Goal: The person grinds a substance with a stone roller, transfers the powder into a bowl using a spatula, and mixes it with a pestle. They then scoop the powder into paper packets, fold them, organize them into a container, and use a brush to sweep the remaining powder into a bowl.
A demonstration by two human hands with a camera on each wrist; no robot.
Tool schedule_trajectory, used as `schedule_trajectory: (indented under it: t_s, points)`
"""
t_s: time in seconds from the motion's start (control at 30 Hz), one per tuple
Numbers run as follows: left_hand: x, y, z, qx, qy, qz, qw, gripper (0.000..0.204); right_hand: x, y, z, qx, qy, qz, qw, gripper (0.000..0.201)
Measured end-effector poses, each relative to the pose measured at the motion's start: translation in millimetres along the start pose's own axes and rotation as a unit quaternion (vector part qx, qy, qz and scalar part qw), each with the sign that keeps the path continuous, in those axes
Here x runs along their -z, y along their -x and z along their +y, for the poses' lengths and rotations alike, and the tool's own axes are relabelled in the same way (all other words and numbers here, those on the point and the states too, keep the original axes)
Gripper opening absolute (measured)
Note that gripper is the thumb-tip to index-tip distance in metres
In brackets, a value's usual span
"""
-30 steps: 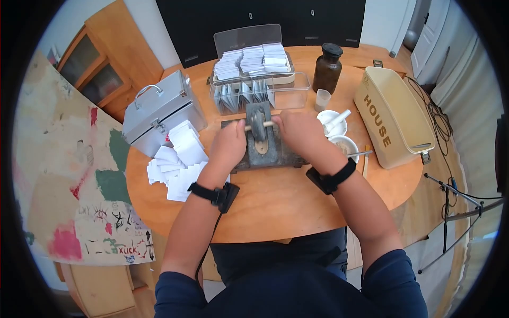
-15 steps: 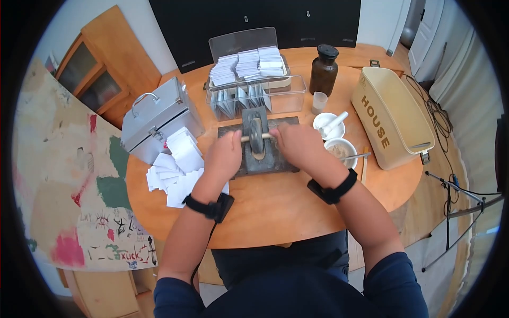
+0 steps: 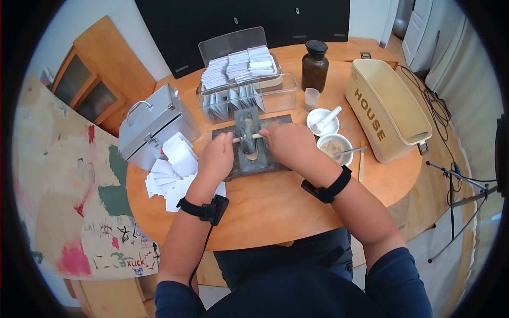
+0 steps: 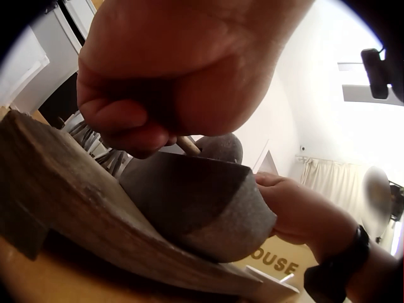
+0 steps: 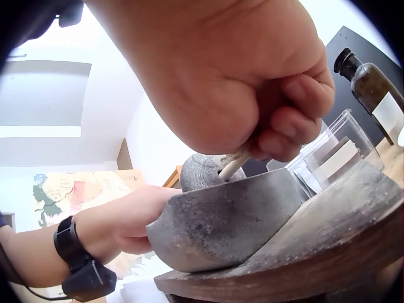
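A stone grinding wheel (image 3: 247, 140) stands upright in the slot of a boat-shaped grey stone trough (image 3: 249, 165). Through the wheel runs a wooden axle (image 3: 257, 136) that sticks out on both sides. My left hand (image 3: 216, 158) grips its left end, fingers curled round it, and my right hand (image 3: 290, 146) grips the other. In the right wrist view the curled fingers (image 5: 290, 126) are above the trough wall (image 5: 221, 218). Under the trough lies a thick wooden board (image 4: 82, 196). What lies inside the slot is mostly hidden.
Right of the board stand a white mortar with pestle (image 3: 324, 122), a bowl of powder with a spoon (image 3: 335, 146) and a cream bin (image 3: 389, 114). Behind are clear boxes of packets (image 3: 281, 95) and a brown bottle (image 3: 315, 71). Left are white papers (image 3: 180, 156) and a silver case (image 3: 154, 119).
The wheel has rolled along the trough towards my body, both hands moving with it on the axle. The head view has shifted, so the scene sits further left.
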State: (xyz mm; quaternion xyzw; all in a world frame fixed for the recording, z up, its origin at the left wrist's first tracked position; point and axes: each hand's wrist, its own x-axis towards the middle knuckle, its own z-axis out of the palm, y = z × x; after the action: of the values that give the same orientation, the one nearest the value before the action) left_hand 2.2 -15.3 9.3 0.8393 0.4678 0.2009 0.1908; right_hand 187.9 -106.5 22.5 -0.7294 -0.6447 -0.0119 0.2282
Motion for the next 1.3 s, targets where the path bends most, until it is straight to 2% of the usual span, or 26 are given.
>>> schedule_trajectory:
  t_s: [0.23, 0.27, 0.33, 0.47, 0.53, 0.63, 0.7, 0.77, 0.83, 0.87, 0.93, 1.07, 1.17, 1.3]
  points:
    - [-5.3, -25.5, -3.7, 0.010, 0.020, 0.004, 1.000, 0.046, -6.8, -22.2, 3.4, 0.010, -0.010, 0.021, 1.000, 0.042]
    - [-4.4, -21.4, -5.3, 0.011, 0.019, 0.006, 1.000, 0.046, -5.2, -18.5, 2.9, 0.008, -0.007, 0.004, 1.000, 0.042]
    - [-3.2, -6.3, -7.5, -0.039, -0.003, 0.019, 0.999, 0.044, 2.4, -8.3, 1.1, 0.007, -0.002, -0.011, 1.000, 0.042]
    - [10.6, 24.4, 6.5, -0.002, 0.002, -0.020, 1.000, 0.042, 15.6, 8.1, -5.1, 0.015, -0.011, -0.046, 0.999, 0.039]
    - [11.1, 30.1, 8.8, -0.002, 0.017, -0.005, 1.000, 0.040, 11.3, 8.8, -3.6, 0.012, -0.007, -0.057, 0.998, 0.041]
    - [1.2, 11.5, 4.9, -0.001, -0.011, 0.025, 1.000, 0.042, -4.9, -4.8, 5.1, 0.042, -0.015, -0.016, 0.999, 0.043]
    - [-9.3, -11.2, -3.4, -0.019, -0.005, 0.059, 0.998, 0.043, -6.7, -18.4, 5.8, -0.010, 0.008, -0.048, 0.999, 0.043]
    - [-10.7, -19.4, -3.9, -0.039, 0.000, 0.092, 0.995, 0.044, -5.1, -22.0, 5.2, -0.002, -0.007, -0.025, 1.000, 0.043]
    - [-4.8, -19.7, 1.3, -0.018, 0.005, 0.049, 0.999, 0.046, -2.4, -22.4, 4.6, -0.015, 0.006, -0.045, 0.999, 0.045]
    - [-1.4, -13.2, 2.8, -0.016, 0.007, 0.053, 0.998, 0.046, -0.1, -16.9, 3.2, -0.012, 0.008, -0.045, 0.999, 0.045]
    - [6.7, 5.9, 9.5, 0.012, -0.031, -0.009, 0.999, 0.046, 9.1, -1.9, -2.7, -0.015, 0.000, -0.066, 0.998, 0.045]
    - [2.2, 14.4, 3.2, 0.000, -0.007, -0.007, 1.000, 0.045, 2.5, 0.6, -1.8, -0.009, -0.002, -0.051, 0.999, 0.044]
    - [-4.9, -11.0, -2.6, -0.009, 0.029, 0.030, 0.999, 0.042, 1.3, -17.7, -1.3, -0.020, -0.004, -0.044, 0.999, 0.044]
    - [-0.2, -1.3, 2.8, -0.003, 0.019, 0.017, 1.000, 0.042, 1.4, -6.9, 0.3, -0.016, -0.006, -0.040, 0.999, 0.044]
